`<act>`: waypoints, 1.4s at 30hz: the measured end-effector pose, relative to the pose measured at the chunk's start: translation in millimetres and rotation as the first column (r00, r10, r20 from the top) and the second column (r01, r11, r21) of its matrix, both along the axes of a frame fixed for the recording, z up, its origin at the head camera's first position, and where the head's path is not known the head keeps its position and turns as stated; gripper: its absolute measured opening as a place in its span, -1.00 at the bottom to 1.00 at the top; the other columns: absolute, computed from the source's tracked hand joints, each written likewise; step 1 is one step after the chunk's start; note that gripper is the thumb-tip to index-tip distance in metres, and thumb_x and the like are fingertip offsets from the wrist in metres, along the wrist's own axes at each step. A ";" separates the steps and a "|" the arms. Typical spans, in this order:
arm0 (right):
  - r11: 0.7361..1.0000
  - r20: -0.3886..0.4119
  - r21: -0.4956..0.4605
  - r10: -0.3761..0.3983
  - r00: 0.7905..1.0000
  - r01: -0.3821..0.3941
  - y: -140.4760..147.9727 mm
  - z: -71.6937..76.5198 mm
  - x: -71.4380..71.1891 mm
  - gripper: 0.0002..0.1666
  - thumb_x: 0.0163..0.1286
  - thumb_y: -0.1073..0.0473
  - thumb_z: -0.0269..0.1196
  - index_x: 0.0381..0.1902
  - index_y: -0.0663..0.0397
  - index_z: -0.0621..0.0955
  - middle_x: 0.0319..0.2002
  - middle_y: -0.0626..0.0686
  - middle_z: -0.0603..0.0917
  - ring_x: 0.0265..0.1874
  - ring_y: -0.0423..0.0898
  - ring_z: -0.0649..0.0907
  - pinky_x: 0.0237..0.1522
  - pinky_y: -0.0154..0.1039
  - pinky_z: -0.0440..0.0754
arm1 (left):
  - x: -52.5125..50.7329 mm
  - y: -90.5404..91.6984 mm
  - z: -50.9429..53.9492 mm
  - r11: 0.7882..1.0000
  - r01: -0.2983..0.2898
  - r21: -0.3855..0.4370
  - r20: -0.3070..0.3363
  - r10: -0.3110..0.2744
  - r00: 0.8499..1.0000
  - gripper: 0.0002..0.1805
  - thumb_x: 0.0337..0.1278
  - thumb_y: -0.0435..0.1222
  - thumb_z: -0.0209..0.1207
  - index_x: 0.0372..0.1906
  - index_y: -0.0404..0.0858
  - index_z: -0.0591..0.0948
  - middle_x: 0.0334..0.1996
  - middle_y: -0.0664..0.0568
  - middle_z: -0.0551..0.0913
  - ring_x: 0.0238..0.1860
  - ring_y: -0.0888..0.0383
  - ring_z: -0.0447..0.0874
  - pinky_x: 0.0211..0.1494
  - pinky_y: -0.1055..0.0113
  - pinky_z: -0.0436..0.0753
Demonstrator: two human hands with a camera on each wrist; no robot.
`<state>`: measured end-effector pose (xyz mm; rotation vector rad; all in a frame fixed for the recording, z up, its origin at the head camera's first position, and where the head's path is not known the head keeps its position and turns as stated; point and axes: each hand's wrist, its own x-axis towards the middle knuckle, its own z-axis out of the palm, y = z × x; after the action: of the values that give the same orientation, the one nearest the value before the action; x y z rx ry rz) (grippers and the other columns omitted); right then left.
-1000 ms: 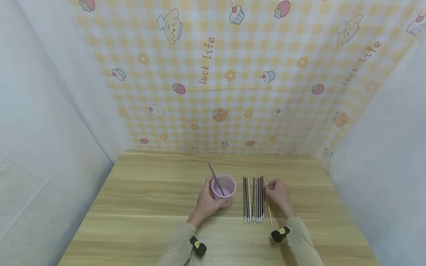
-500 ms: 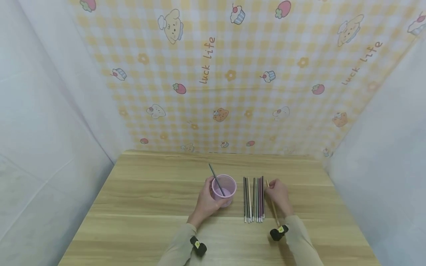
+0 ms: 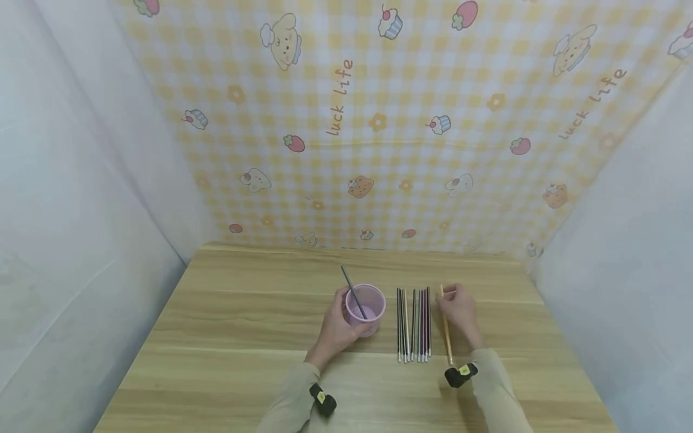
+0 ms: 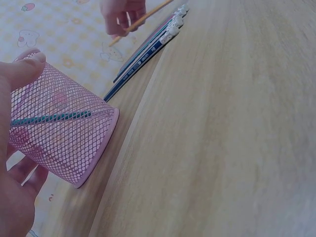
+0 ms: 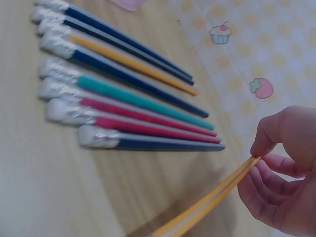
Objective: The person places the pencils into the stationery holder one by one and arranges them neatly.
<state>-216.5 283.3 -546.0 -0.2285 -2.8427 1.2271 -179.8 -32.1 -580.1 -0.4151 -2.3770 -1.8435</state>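
My left hand (image 3: 337,329) holds a pink mesh pencil cup (image 4: 59,143), fingers and thumb around its sides. One dark green pencil (image 3: 353,293) leans inside the cup, its upper end sticking out past the rim. Over to the right, my right hand (image 3: 459,308) pinches a yellow pencil (image 5: 207,200) near its far end between thumb and fingers. That pencil is raised off the table, its other end pointing back toward my wrist. Between the two hands lies a row of pencils, among them a teal pencil (image 5: 143,102) and a yellow pencil (image 5: 133,64).
The row's eraser ends (image 5: 98,137) face my side of the wooden table (image 3: 243,319). A yellow checked cloth (image 3: 303,120) hangs behind the table. White sheets (image 3: 81,180) hang at both sides.
The right hand has drawn the yellow pencil away from the row's right end, lifted it and shifted slightly right and away. The left hand and cup stay in place.
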 end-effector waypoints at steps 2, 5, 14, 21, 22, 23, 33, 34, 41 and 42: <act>1.000 -0.013 -0.001 -0.005 1.000 0.005 0.1 4.8 -0.1 -0.55 0.37 0.20 0.27 0.08 0.43 0.49 -0.13 0.40 0.68 -0.26 0.15 0.71 -0.29 -0.14 0.76 | 0.2 -0.2 0.0 1.000 0.005 0.002 0.001 -0.005 1.000 0.02 -0.27 -0.26 0.60 0.40 -0.11 0.31 0.28 -0.10 0.53 0.31 -0.03 0.53 0.41 0.04 0.55; 1.000 -0.021 -0.015 -0.010 1.000 0.009 -0.9 13.9 -0.4 -0.52 0.38 0.17 0.28 0.12 0.41 0.48 -0.10 0.39 0.66 -0.23 0.16 0.70 -0.27 -0.14 0.76 | 0.6 -0.4 -0.2 1.000 0.008 0.004 -0.002 -0.008 1.000 0.02 -0.27 -0.24 0.60 0.40 -0.11 0.31 0.28 -0.11 0.53 0.31 -0.04 0.53 0.41 0.02 0.55; 0.999 -0.031 -0.028 -0.043 0.999 0.043 -5.8 35.5 -6.1 -0.50 0.35 0.15 0.26 0.15 0.35 0.48 -0.03 0.31 0.62 -0.24 0.04 0.67 -0.35 -0.32 0.68 | 0.2 -0.9 -1.3 1.000 0.009 0.015 -0.009 -0.009 1.000 0.02 -0.28 -0.24 0.61 0.39 -0.11 0.32 0.27 -0.08 0.54 0.29 -0.02 0.54 0.40 0.04 0.56; 0.992 -0.092 -0.125 -0.040 0.995 0.028 -15.8 61.2 -8.9 -0.50 0.34 0.18 0.29 0.12 0.39 0.48 -0.06 0.27 0.61 -0.43 -0.17 0.67 -0.44 -0.37 0.69 | 0.1 -1.2 -1.3 1.000 0.006 0.008 -0.024 -0.006 1.000 0.01 -0.28 -0.26 0.60 0.39 -0.12 0.32 0.26 -0.13 0.54 0.29 -0.02 0.55 0.39 0.04 0.57; 0.991 -0.104 -0.134 -0.034 0.994 0.020 -17.7 65.6 -9.0 -0.50 0.34 0.18 0.29 0.13 0.39 0.48 -0.07 0.26 0.61 -0.44 -0.19 0.67 -0.44 -0.37 0.69 | 0.0 -1.1 -1.4 1.000 0.006 0.006 -0.025 -0.006 1.000 0.01 -0.28 -0.26 0.60 0.39 -0.12 0.32 0.26 -0.13 0.54 0.29 -0.02 0.55 0.39 0.04 0.57; 0.990 -0.116 -0.139 -0.028 0.993 0.012 -19.5 70.0 -9.3 -0.50 0.34 0.19 0.29 0.13 0.39 0.48 -0.07 0.26 0.60 -0.44 -0.19 0.67 -0.43 -0.36 0.69 | -0.1 -1.1 -1.4 1.000 0.007 0.006 -0.024 -0.007 1.000 0.01 -0.28 -0.26 0.60 0.39 -0.12 0.32 0.26 -0.12 0.54 0.29 -0.02 0.55 0.39 0.05 0.57; 0.992 -0.258 -0.119 0.013 0.966 -0.045 -37.1 104.5 -17.7 -0.55 0.30 0.25 0.27 0.11 0.31 0.48 -0.09 0.23 0.61 -0.22 0.06 0.67 -0.35 -0.40 0.69 | -0.7 -0.5 -1.4 1.000 0.004 0.009 -0.011 -0.004 1.000 0.01 -0.31 -0.27 0.62 0.38 -0.10 0.33 0.25 -0.08 0.55 0.28 0.00 0.55 0.40 0.05 0.56; 0.991 -0.273 -0.122 0.019 0.962 -0.054 -39.2 107.9 -18.6 -0.56 0.29 0.26 0.27 0.09 0.32 0.49 -0.11 0.23 0.62 -0.23 0.07 0.68 -0.37 -0.40 0.69 | -0.7 -0.4 -1.5 1.000 0.003 0.010 -0.010 -0.003 1.000 0.01 -0.31 -0.27 0.62 0.38 -0.10 0.33 0.25 -0.07 0.55 0.28 0.00 0.55 0.40 0.05 0.56; 0.987 -0.355 -0.121 0.056 0.933 -0.105 -60.3 133.2 -20.6 -0.59 0.23 0.30 0.25 0.03 0.35 0.51 -0.18 0.20 0.63 -0.27 0.07 0.68 -0.42 -0.43 0.69 | 0.1 -0.1 -1.5 1.000 0.004 0.014 -0.014 -0.004 1.000 0.01 -0.30 -0.24 0.62 0.38 -0.09 0.34 0.25 -0.06 0.55 0.28 -0.01 0.55 0.38 0.03 0.57; 0.985 -0.367 -0.129 0.057 0.928 -0.111 -64.1 136.4 -20.6 -0.59 0.21 0.31 0.25 0.03 0.36 0.51 -0.18 0.19 0.63 -0.26 0.07 0.69 -0.43 -0.43 0.69 | 0.3 -0.1 -1.6 1.000 0.002 0.014 -0.015 -0.002 1.000 0.01 -0.30 -0.24 0.62 0.38 -0.08 0.34 0.25 -0.05 0.55 0.28 -0.01 0.55 0.38 0.02 0.57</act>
<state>-237.1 219.2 -409.6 0.1100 -2.4709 1.3359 -179.5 -32.1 -581.6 -0.4285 -2.3541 -1.8503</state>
